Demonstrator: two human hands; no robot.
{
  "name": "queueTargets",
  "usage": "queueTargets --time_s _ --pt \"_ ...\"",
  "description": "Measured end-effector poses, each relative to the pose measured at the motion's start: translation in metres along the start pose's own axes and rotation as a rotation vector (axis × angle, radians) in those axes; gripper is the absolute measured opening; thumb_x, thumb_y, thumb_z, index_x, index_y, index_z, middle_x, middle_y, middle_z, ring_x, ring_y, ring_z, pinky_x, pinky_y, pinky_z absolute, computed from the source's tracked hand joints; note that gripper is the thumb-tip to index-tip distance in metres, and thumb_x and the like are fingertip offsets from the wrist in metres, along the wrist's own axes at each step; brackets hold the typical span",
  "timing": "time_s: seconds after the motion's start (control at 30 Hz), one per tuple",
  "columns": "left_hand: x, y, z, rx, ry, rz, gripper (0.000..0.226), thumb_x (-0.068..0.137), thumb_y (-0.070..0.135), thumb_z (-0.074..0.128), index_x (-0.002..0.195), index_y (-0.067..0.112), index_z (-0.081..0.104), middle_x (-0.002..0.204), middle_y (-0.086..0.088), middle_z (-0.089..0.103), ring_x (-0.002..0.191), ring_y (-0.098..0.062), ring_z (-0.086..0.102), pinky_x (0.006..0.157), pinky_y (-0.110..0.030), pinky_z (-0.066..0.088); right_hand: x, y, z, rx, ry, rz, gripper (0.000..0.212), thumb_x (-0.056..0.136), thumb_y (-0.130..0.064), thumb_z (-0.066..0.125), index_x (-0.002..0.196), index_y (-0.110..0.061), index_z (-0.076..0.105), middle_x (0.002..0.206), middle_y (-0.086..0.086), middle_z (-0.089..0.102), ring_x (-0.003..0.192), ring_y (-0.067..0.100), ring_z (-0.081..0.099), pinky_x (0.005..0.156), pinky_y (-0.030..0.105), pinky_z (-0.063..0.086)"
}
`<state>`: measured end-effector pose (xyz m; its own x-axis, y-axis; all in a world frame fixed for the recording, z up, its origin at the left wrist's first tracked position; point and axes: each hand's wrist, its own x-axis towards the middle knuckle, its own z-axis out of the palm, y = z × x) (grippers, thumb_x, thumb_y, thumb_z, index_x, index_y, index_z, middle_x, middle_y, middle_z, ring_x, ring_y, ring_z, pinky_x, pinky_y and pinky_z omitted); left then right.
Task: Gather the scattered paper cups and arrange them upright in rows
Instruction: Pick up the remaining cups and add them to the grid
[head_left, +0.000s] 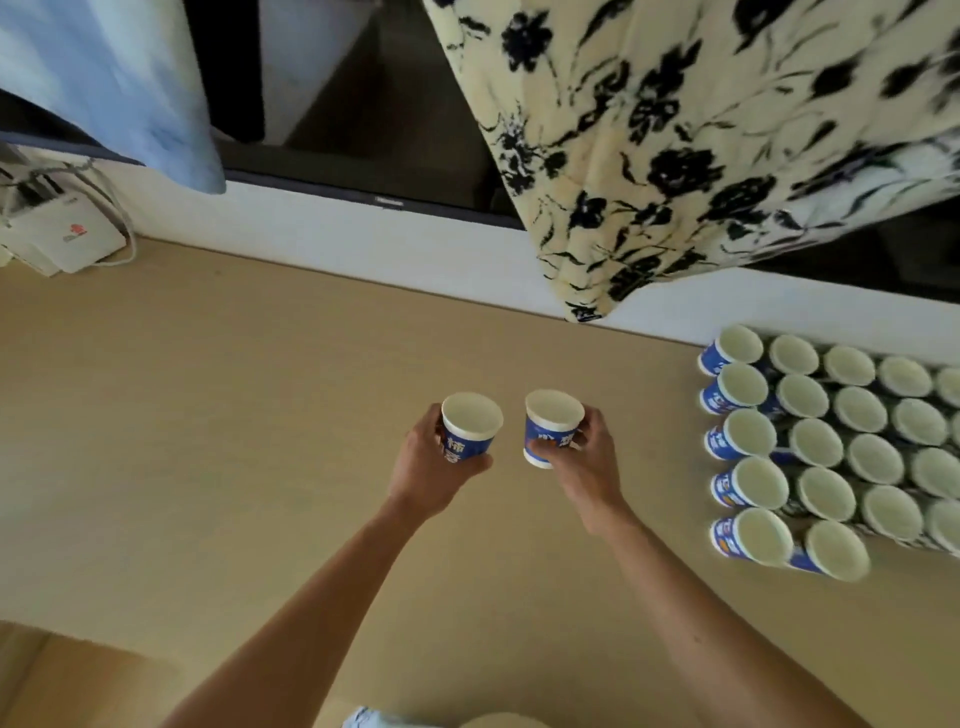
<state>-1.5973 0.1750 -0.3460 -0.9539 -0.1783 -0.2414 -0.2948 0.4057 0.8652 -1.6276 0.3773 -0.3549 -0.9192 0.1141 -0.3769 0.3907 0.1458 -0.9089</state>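
My left hand (423, 470) grips one blue and white paper cup (470, 427) upright above the middle of the tan tabletop (208, 441). Just to its right, my right hand (584, 457) holds a second upright cup (551, 423) of the same kind, fingers curled round its side. The two cups sit side by side, a small gap between them. At the right edge of the view stands a block of several upright cups (826, 447) in neat rows, rims touching, reaching out of frame.
A white wall ledge (363, 234) runs along the table's far edge. A floral cloth (675, 156) hangs down over it near the cup block. A white device with cables (62, 234) sits at the far left corner. A light blue cloth (130, 78) hangs upper left.
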Motion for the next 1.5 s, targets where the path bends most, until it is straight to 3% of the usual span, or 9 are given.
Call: queueTargets --time_s 0.13,0.27,0.4,0.6,0.73,1.0,1.23,1.33,1.5 --pt "-0.032 0.033 0.068 0.015 -0.029 0.043 0.062 0.06 0.024 0.089 0.111 0.032 0.055 0.098 0.02 0.066 0.09 0.005 0.06 0.066 -0.009 0.046 -0.018 0.016 -0.076 0.073 -0.008 -0.061 0.062 0.058 -0.019 0.084 0.112 -0.036 0.058 0.109 -0.012 0.069 0.103 0.013 0.067 0.08 0.025 0.055" --pt "-0.065 0.062 0.135 0.016 -0.073 0.093 0.067 0.06 0.025 0.088 0.114 0.039 0.051 0.102 0.033 0.062 0.094 0.008 0.06 0.067 -0.003 0.044 -0.036 0.03 -0.154 0.132 -0.004 -0.15 0.063 0.06 -0.016 0.083 0.116 -0.03 0.056 0.106 -0.014 0.069 0.1 0.012 0.068 0.078 0.021 0.054" --pt "-0.097 0.087 0.201 0.007 -0.152 0.138 0.067 0.06 0.021 0.089 0.115 0.036 0.054 0.102 0.026 0.064 0.093 -0.002 0.062 0.069 -0.009 0.047 -0.058 0.043 -0.234 0.151 0.058 -0.229 0.067 0.065 -0.017 0.084 0.124 -0.029 0.055 0.111 -0.014 0.068 0.103 0.009 0.067 0.082 0.017 0.052" --pt "-0.135 0.123 0.287 0.027 -0.306 0.219 0.064 0.057 0.031 0.086 0.113 0.035 0.056 0.104 0.019 0.067 0.092 -0.007 0.064 0.075 -0.018 0.052 -0.078 0.074 -0.351 0.154 0.274 -0.297 0.072 0.067 -0.019 0.084 0.13 -0.03 0.051 0.124 -0.008 0.065 0.111 0.018 0.065 0.087 0.027 0.057" --pt "-0.147 0.131 0.318 0.026 -0.352 0.202 0.061 0.06 0.024 0.088 0.113 0.034 0.058 0.102 0.017 0.069 0.092 -0.008 0.066 0.077 -0.018 0.052 -0.079 0.106 -0.393 0.131 0.442 -0.281 0.068 0.066 -0.019 0.086 0.125 -0.03 0.053 0.12 -0.009 0.065 0.106 0.02 0.066 0.087 0.031 0.057" --pt "-0.167 0.134 0.34 0.071 -0.425 0.218 0.059 0.061 0.025 0.088 0.11 0.038 0.058 0.101 0.018 0.07 0.092 -0.008 0.067 0.076 -0.013 0.051 -0.062 0.171 -0.411 0.037 0.511 -0.081 0.064 0.068 -0.013 0.089 0.116 -0.03 0.049 0.102 -0.024 0.063 0.089 -0.002 0.065 0.072 0.017 0.052" --pt "-0.172 0.135 0.333 0.072 -0.416 0.217 0.058 0.062 0.023 0.088 0.112 0.034 0.06 0.101 0.015 0.071 0.094 -0.01 0.066 0.079 -0.02 0.054 -0.041 0.182 -0.403 -0.102 0.497 -0.023 0.062 0.069 -0.011 0.084 0.116 -0.025 0.045 0.098 -0.015 0.059 0.08 -0.015 0.06 0.069 0.024 0.045" --pt "-0.175 0.136 0.331 0.077 -0.413 0.219 0.059 0.063 0.019 0.088 0.112 0.034 0.06 0.102 0.014 0.07 0.094 -0.01 0.066 0.079 -0.02 0.054 -0.035 0.184 -0.402 -0.139 0.513 -0.033 0.063 0.07 -0.011 0.084 0.119 -0.021 0.046 0.098 -0.013 0.059 0.07 -0.005 0.06 0.069 0.024 0.043" --pt "-0.18 0.137 0.332 0.064 -0.405 0.208 0.059 0.064 0.017 0.088 0.114 0.031 0.059 0.101 0.015 0.07 0.093 -0.01 0.066 0.078 -0.017 0.052 -0.029 0.184 -0.404 -0.169 0.517 -0.061 0.067 0.07 -0.01 0.085 0.124 -0.019 0.046 0.104 -0.011 0.058 0.075 0.01 0.058 0.075 0.028 0.047"
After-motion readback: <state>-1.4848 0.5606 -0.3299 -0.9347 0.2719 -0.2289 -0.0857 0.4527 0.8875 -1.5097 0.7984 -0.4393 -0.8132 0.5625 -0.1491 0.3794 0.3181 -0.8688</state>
